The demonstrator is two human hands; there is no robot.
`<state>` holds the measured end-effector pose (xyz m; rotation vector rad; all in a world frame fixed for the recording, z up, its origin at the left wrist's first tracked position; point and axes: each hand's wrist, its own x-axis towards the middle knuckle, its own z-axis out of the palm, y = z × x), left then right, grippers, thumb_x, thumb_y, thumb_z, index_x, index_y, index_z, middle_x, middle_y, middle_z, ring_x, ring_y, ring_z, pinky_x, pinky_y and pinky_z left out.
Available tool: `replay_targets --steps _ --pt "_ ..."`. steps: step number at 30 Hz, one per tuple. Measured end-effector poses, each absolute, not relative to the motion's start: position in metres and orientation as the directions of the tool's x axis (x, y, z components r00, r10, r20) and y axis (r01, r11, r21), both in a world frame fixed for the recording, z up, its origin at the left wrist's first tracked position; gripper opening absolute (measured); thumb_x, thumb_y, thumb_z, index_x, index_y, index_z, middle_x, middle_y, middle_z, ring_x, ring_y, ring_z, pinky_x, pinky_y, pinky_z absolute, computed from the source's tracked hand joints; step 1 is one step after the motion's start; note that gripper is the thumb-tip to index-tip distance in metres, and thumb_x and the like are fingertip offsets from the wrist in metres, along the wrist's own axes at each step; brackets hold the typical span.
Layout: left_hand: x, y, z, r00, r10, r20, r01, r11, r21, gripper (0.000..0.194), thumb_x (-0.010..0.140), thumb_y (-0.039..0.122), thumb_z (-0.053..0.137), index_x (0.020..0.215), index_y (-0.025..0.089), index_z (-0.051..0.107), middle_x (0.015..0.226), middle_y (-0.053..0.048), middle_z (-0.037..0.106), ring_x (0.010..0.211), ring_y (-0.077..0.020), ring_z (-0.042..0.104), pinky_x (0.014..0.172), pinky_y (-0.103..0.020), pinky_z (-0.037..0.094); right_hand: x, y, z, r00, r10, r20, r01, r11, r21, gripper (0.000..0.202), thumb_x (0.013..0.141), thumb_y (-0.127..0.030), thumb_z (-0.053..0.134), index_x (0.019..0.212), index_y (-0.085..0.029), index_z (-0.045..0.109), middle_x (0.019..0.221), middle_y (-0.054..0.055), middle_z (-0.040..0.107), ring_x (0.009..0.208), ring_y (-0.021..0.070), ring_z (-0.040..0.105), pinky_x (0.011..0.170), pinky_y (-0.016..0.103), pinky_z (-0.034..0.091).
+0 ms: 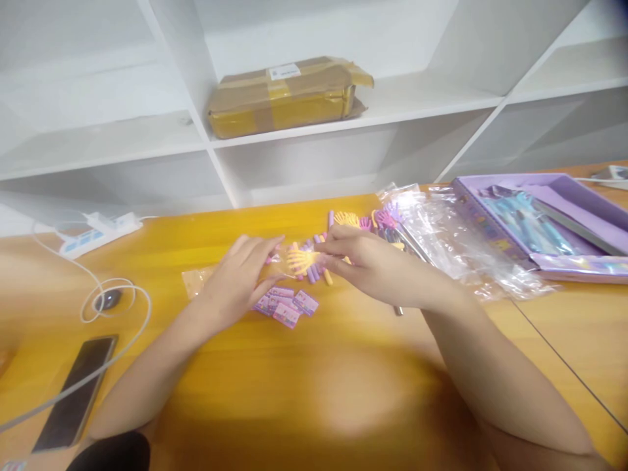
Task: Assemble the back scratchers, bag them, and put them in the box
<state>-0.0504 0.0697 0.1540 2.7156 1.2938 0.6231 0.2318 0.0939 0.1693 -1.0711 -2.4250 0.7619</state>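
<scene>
My right hand (pixel 366 261) pinches a small yellow hand-shaped piece (pixel 300 260), its spread fingers pointing left. Facing it, my left hand (pixel 240 281) is closed on a clear plastic bag (pixel 195 281), whose end shows behind the wrist. The yellow piece lies at or in the bag's mouth; which of these I cannot tell. Purple and yellow sticks (pixel 316 265) lie behind the piece, partly hidden by my right hand. Just below my left fingertips are several small pink-purple printed cards (pixel 286 314). More yellow, pink and purple hand shapes (pixel 390 216) lie beyond my right hand.
Clear plastic bags (pixel 436 235) spread beside a purple box (pixel 534 261) with blue packages inside. At left are a phone (pixel 73 392), a white cable (pixel 142 327) and a power strip (pixel 101 234). A taped carton (pixel 284 98) sits on the white shelf (pixel 417 95) behind.
</scene>
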Motion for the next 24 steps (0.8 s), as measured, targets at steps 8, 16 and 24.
replay_targets --steps 8,16,24 --pt "-0.046 0.065 0.149 0.539 0.815 0.212 0.721 -0.577 0.384 0.084 0.099 0.063 0.063 0.166 0.024 0.029 0.147 -0.017 0.059 0.125 -0.0347 0.053 0.109 -0.054 0.046 0.223 0.099 0.159 -0.59 0.799 0.118 0.55 0.504 -0.666 0.042 0.109 -0.046 0.049 0.096 -0.02 0.078 0.092 0.006 0.063 0.084 0.0151 0.059 0.083 0.031 0.041" --pt "-0.04 0.067 0.151 0.353 0.918 0.18 0.589 -0.367 0.72 0.037 0.107 0.045 0.056 0.137 0.026 0.065 0.12 -0.007 0.072 0.103 -0.0218 0.066 0.093 -0.037 0.052 0.217 0.098 0.162 -0.499 0.866 0.017 0.482 0.294 -0.826 0.07 0.098 -0.035 0.07 0.163 -0.025 0.046 0.083 -0.001 0.074 0.072 0.0141 0.065 0.071 0.028 0.047" --pt "-0.035 0.065 0.151 0.333 0.939 0.083 0.496 -0.25 0.831 0.026 0.096 0.041 0.075 0.116 0.026 0.077 0.107 -0.002 0.08 0.096 -0.0205 0.073 0.091 -0.034 0.057 0.213 0.092 0.158 -0.471 0.882 0.021 0.558 0.316 -0.767 0.077 0.092 -0.028 0.077 0.162 -0.023 0.045 0.087 -0.001 0.073 0.077 0.013 0.067 0.07 0.025 0.047"
